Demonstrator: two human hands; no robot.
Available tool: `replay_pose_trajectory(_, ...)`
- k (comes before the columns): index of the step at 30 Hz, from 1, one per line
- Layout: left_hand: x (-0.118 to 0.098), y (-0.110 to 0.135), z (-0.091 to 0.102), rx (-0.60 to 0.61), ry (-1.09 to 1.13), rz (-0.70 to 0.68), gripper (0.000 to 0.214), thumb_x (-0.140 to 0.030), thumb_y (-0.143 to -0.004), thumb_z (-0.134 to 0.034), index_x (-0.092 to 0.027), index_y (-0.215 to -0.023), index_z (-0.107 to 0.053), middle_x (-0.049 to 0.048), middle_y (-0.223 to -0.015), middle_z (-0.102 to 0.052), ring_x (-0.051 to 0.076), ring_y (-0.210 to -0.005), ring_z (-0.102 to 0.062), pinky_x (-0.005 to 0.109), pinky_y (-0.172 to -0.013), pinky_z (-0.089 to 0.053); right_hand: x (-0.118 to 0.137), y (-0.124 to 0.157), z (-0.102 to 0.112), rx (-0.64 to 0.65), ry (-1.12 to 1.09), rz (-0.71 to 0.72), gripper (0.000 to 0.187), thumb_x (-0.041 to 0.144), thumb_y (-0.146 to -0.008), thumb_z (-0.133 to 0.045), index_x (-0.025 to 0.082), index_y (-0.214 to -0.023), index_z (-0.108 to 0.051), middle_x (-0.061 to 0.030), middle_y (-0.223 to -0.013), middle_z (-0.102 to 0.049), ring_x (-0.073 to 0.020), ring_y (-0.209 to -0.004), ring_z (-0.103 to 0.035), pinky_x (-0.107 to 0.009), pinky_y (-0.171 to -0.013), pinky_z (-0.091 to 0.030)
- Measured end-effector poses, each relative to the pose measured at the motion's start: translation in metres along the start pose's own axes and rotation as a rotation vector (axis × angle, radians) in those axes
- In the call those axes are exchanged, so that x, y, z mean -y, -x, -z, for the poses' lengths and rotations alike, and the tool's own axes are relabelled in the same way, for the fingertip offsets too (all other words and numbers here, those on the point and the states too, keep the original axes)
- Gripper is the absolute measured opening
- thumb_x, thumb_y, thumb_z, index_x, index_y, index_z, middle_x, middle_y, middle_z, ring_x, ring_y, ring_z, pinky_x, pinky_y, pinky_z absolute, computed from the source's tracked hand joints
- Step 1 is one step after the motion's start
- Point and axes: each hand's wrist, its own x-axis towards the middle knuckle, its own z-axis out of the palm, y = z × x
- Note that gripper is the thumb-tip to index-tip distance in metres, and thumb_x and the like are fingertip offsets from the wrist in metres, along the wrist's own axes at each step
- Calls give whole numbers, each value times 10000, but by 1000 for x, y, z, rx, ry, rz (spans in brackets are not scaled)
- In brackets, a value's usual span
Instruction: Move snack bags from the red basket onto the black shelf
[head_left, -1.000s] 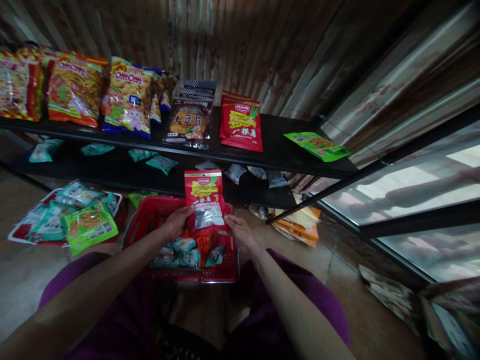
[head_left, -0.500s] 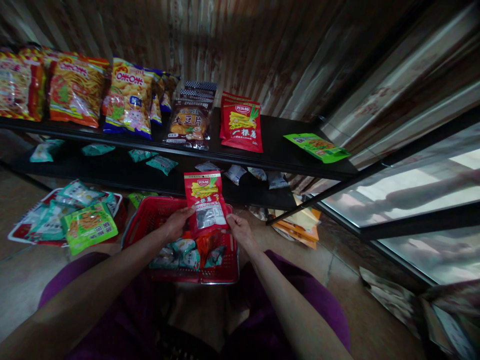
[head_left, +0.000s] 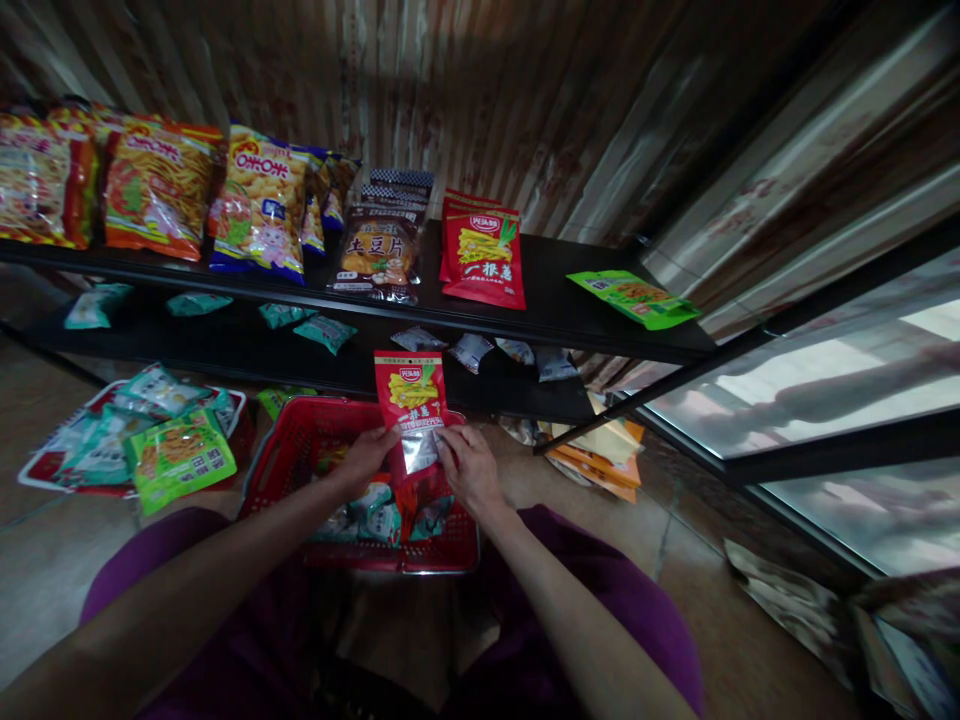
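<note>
Between my hands is a red snack bag (head_left: 411,395) with yellow sticks pictured on it, held upright above a red basket (head_left: 281,450). My left hand (head_left: 367,458) pinches its left edge. Closed at the right edge is my right hand (head_left: 469,465), its fingers lying over the bag's lower front. Inside the basket, below the bag, lie several small teal packets (head_left: 379,520) and something orange-red. Similar red snack bags (head_left: 487,255) stand on the black upper shelf (head_left: 570,310) ahead.
Noodle snack bags (head_left: 157,190), a blue-yellow bag (head_left: 262,200) and brown potato-chip bags (head_left: 382,245) line the shelf. A green packet (head_left: 637,297) lies at its right. Another basket (head_left: 34,475) holds teal packets and a green bag (head_left: 180,450). Orange packaging (head_left: 600,465) lies on the floor.
My right hand has shifted left and up, its fingers now over the front of the red bag. The bag has turned slightly and looks narrower. The view has dipped a little.
</note>
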Motion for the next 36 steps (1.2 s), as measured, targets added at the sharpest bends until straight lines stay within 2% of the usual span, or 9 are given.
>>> replay_pose_trajectory(4,2,3,-6,-37,14,-1,335,-463,-708,-671,-141,-799,-656,51,-760,-708,176,-678,-649,299,-711,-523,7,2,0,167,-155,-37,506,396,-876,-493,240,-1355,-450,-124,-1289,-531,-248,-1196,-498,-427,-1015,-420)
replay_pose_trajectory(10,5,4,-10,-87,-40,1,233,-376,-768,-624,-146,-807,-640,29,-667,-685,165,-573,-640,272,-574,-528,14,14,-8,439,-209,-25,1019,441,-659,-746,290,-1471,-148,-118,-1555,-142,-306,-1421,-158,-496,-1099,-305)
replay_pose_trajectory(12,6,4,-11,-73,-59,0,271,-400,-759,-634,-139,-830,-648,25,-642,-675,165,-548,-633,278,-553,-528,12,17,-13,399,-176,-13,961,343,-683,-737,289,-1465,-183,-114,-1558,-131,-305,-1420,-165,-493,-1099,-310)
replay_pose_trajectory(16,3,6,-14,-3,-38,0,388,-480,-695,-691,-125,-851,-672,57,-730,-701,170,-622,-656,294,-629,-546,3,15,-22,229,-231,-28,691,123,-785,-541,301,-1419,-333,-78,-1483,-349,-246,-1358,-337,-462,-1096,-341)
replay_pose_trajectory(19,-2,7,-13,33,-25,11,425,-496,-650,-732,-143,-884,-692,106,-940,-713,199,-766,-674,296,-680,-544,-1,9,-23,115,-437,-87,548,165,-823,-508,310,-1348,-449,-40,-1379,-503,-217,-1277,-455,-448,-1089,-353)
replay_pose_trajectory(22,-5,3,-6,-48,-31,23,365,-450,-670,-731,-149,-873,-699,117,-999,-704,213,-819,-670,280,-665,-530,2,4,-20,31,-748,-343,401,342,-825,-571,286,-1221,-568,-30,-1190,-652,-220,-1100,-600,-427,-990,-452)
replay_pose_trajectory(26,-11,-11,10,-278,44,20,205,-317,-730,-691,-153,-850,-662,66,-854,-706,162,-721,-657,246,-641,-506,10,2,-11,-47,-1178,-750,334,467,-700,-707,197,-893,-677,-45,-853,-735,-205,-773,-683,-353,-722,-551)
replay_pose_trajectory(29,-19,-19,19,-310,139,50,174,-309,-768,-655,-144,-817,-627,57,-804,-693,137,-661,-642,240,-636,-500,15,3,-1,-34,-1413,-840,316,380,-646,-781,210,-883,-661,-9,-838,-735,-172,-737,-676,-327,-679,-556)
replay_pose_trajectory(36,-41,-16,13,-163,396,135,111,-262,-820,-594,-152,-820,-597,32,-692,-676,134,-573,-629,245,-591,-493,20,10,-1,132,-1691,-929,259,264,-704,-748,207,-929,-634,-13,-868,-740,-168,-797,-685,-387,-812,-550)
